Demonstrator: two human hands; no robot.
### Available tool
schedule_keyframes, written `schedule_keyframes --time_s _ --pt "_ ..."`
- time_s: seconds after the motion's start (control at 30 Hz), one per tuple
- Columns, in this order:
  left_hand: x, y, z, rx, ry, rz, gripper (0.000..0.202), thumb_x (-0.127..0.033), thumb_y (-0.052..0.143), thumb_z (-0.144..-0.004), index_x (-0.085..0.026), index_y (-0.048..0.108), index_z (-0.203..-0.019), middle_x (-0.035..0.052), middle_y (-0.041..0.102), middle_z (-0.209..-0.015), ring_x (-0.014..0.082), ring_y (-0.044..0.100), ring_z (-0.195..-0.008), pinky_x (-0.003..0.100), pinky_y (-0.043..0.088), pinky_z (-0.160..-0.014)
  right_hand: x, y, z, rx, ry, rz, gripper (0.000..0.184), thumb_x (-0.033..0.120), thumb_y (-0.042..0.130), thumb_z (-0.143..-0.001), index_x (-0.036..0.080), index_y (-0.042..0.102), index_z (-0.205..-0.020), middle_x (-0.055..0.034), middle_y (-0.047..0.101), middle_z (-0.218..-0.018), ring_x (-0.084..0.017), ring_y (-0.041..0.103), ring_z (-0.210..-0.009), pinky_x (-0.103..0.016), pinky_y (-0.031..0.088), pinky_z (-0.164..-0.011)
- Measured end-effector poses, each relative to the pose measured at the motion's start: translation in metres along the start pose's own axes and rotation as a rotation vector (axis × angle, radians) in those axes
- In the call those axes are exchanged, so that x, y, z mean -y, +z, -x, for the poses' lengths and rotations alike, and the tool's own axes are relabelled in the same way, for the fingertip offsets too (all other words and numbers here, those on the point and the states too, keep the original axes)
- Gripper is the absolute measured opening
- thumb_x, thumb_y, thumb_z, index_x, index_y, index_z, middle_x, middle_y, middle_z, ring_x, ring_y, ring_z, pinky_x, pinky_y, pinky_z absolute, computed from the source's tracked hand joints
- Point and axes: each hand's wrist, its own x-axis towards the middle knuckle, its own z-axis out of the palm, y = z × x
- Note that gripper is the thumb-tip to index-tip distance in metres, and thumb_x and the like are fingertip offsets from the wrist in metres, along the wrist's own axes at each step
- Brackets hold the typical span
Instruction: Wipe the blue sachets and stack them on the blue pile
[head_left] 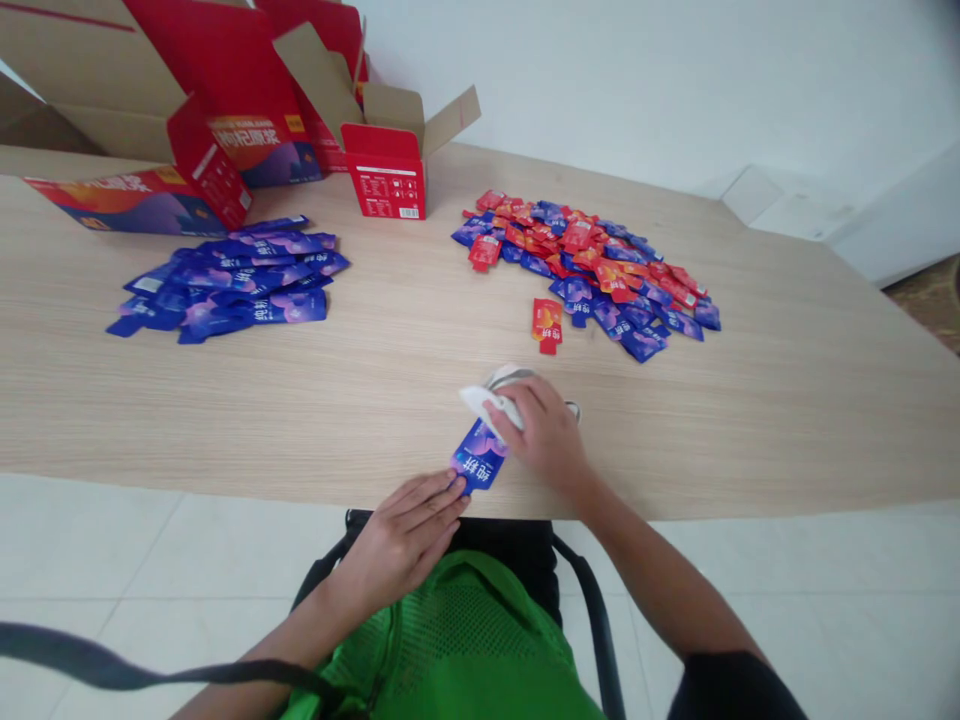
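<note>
On the pale wood-grain tabletop (pixel 810 400), a flat, glossy blue sachet with pink-purple print and white characters (pixel 480 455) is placed close to the middle of the near edge, lying at a slant. Its near end is pressed down by the fingertips of the left hand (pixel 409 535), which is laid flat with the fingers extended and side by side. By the right hand (pixel 544 430), a bunched white cloth with grey stripes (pixel 499 390) is clamped between thumb and fingers, and the far end of the sachet is covered by it. The two hands are kept apart, with the sachet between them. Farther in from the near edge, a single small red-and-orange sachet (pixel 547 322) is seen lying alone, just beside a wide heap of mixed red and blue sachets (pixel 585 265), which is spread toward the far edge. Toward the far left corner, a pile of longer blue pouches (pixel 232 280) is stacked in overlapping layers. Behind it, a large open red-and-blue printed carton (pixel 150 200) is set near that corner, and a smaller red cardboard box with raised brown flaps (pixel 384 170) is stood upright by the far edge, between pile and heap.
</note>
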Motion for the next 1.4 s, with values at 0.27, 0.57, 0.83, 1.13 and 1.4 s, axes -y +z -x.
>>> schedule_keyframes --time_s 0.27,0.57,0.83,1.13,1.4 --pt "0.003 -0.002 0.001 0.043 0.032 -0.030 0.043 -0.010 0.058 -0.098 -0.016 0.062 -0.140 0.0105 0.071 -0.134 0.0253 0.059 -0.134 0.045 0.052 -0.114 0.014 0.035 0.034 0.222 -0.110 0.005 0.019 0.039 0.064 -0.101 0.021 0.068 -0.106 -0.0077 0.069 -0.101 -0.024 0.064 -0.095 -0.037 0.052 -0.084" --pt "0.005 -0.001 0.002 0.036 0.062 -0.066 0.046 -0.009 0.058 -0.098 -0.014 0.059 -0.143 0.0105 0.065 -0.143 0.0258 0.052 -0.142 0.045 0.050 -0.116 -0.006 0.002 -0.007 0.017 0.011 0.041 0.018 0.033 0.056 -0.105 0.020 0.065 -0.114 -0.0108 0.068 -0.108 -0.026 0.063 -0.104 -0.041 0.052 -0.093" --pt "0.007 -0.001 0.003 0.057 0.048 -0.053 0.050 -0.009 0.058 -0.097 -0.016 0.056 -0.147 0.0117 0.065 -0.143 0.0267 0.054 -0.140 0.046 0.050 -0.115 0.009 0.040 0.020 0.215 -0.110 0.064 0.017 0.037 0.067 -0.099 0.022 0.068 -0.106 -0.0075 0.068 -0.101 -0.024 0.063 -0.096 -0.038 0.052 -0.085" --pt "0.007 -0.001 0.001 0.042 0.056 -0.061 0.047 -0.010 0.059 -0.098 -0.015 0.058 -0.144 0.0107 0.065 -0.143 0.0255 0.052 -0.142 0.043 0.049 -0.117 0.001 0.013 0.000 0.071 -0.032 0.029 0.015 0.033 0.060 -0.103 0.021 0.065 -0.112 -0.0092 0.068 -0.108 -0.025 0.062 -0.102 -0.039 0.051 -0.091" --pt "0.006 -0.004 0.001 0.070 0.053 -0.093 0.045 -0.012 0.060 -0.099 -0.015 0.059 -0.144 0.0109 0.065 -0.142 0.0257 0.055 -0.140 0.045 0.051 -0.114 -0.005 0.042 0.011 0.164 -0.053 0.071 0.016 0.037 0.067 -0.100 0.021 0.068 -0.105 -0.0085 0.068 -0.100 -0.024 0.064 -0.097 -0.037 0.052 -0.086"
